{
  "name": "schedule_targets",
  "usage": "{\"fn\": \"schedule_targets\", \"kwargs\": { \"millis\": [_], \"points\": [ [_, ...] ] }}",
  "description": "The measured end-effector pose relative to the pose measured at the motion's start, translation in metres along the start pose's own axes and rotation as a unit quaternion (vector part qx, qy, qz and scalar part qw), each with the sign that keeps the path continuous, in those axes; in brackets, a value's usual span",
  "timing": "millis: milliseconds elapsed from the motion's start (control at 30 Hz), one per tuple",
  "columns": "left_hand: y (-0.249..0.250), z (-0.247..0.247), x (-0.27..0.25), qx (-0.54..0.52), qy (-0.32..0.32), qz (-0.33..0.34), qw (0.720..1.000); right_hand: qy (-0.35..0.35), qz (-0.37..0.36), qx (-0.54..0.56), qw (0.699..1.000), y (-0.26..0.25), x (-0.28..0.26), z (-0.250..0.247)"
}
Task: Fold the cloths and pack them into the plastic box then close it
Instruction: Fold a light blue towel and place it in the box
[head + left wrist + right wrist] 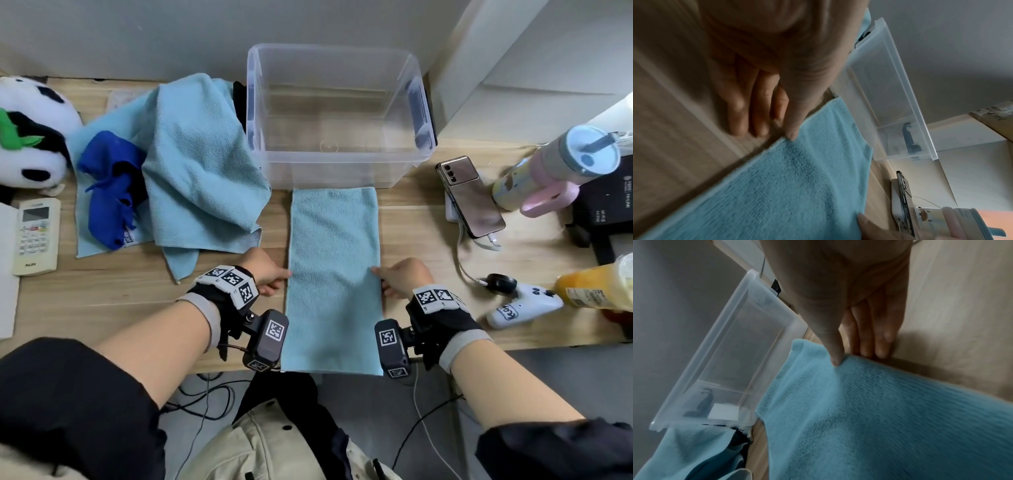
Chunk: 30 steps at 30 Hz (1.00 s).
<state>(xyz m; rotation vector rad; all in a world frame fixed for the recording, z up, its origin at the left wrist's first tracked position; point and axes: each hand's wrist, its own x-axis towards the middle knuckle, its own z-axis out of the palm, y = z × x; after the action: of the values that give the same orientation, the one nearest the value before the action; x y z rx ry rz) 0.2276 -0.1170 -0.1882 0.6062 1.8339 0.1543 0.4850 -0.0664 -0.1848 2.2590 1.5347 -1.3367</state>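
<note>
- Folded light-blue cloth [334, 270] lies flat on the wooden table [411, 233] as a long strip; far end touches the front wall of the clear plastic box [337, 113], near end hangs slightly over the table edge
- Left hand [265, 272] at the strip's left edge, about midway along: thumb tip on top of the cloth at the hem, remaining fingers [748, 113] extended flat on the table just beside it. Whether they reach under the edge: cannot tell
- Right hand [404, 277] mirrors it at the right edge: thumb on top of the cloth, fingers [875, 337] straight, tips at or just under the hem, which is lifted slightly there (right wrist view)
- Neither hand closed around the cloth; contact at edges only
- Box stands open, no lid on it, nothing inside; dark latch on its right end
- Left of box: loose heap of light-blue cloths [191, 164], a dark-blue cloth [111, 188] bunched on top of its left part
- Also on the table: panda plush [30, 137] and remote control [36, 236] at far left; phone [471, 195], tumbler with straw [561, 164] and white game controller [524, 308] at right
</note>
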Motion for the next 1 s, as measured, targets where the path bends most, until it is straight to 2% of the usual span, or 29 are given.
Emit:
{"fn": "schedule_targets", "kwargs": {
  "millis": [100,200,400,500,700,833,900,1000],
  "points": [
    [-0.012,0.003,-0.013,0.053,-0.056,-0.050,0.996,-0.061,0.054,0.018,0.997,0.014,-0.011,0.007],
    [-0.024,0.012,-0.025,0.101,-0.147,-0.096,0.979,-0.137,0.103,-0.012,0.985,0.028,-0.022,0.015],
    [-0.049,0.030,-0.047,0.117,-0.209,-0.110,0.965,-0.164,0.081,-0.067,0.981,0.052,-0.050,0.023],
    [-0.058,0.035,-0.048,0.107,-0.202,-0.088,0.969,-0.162,0.073,-0.058,0.982,0.057,-0.057,0.027],
    [-0.052,0.040,-0.063,0.002,-0.175,-0.022,0.984,-0.180,0.089,0.109,0.974,0.055,-0.061,0.020],
    [-0.045,0.031,-0.069,-0.110,-0.167,0.031,0.979,-0.105,0.052,0.181,0.977,0.049,-0.066,0.008],
    [-0.040,0.028,-0.071,-0.161,-0.167,0.040,0.972,-0.085,0.031,0.234,0.968,0.049,-0.066,0.004],
    [-0.035,0.024,-0.072,-0.168,-0.174,0.058,0.969,-0.120,0.031,0.296,0.947,0.045,-0.066,0.002]
  ]
}}
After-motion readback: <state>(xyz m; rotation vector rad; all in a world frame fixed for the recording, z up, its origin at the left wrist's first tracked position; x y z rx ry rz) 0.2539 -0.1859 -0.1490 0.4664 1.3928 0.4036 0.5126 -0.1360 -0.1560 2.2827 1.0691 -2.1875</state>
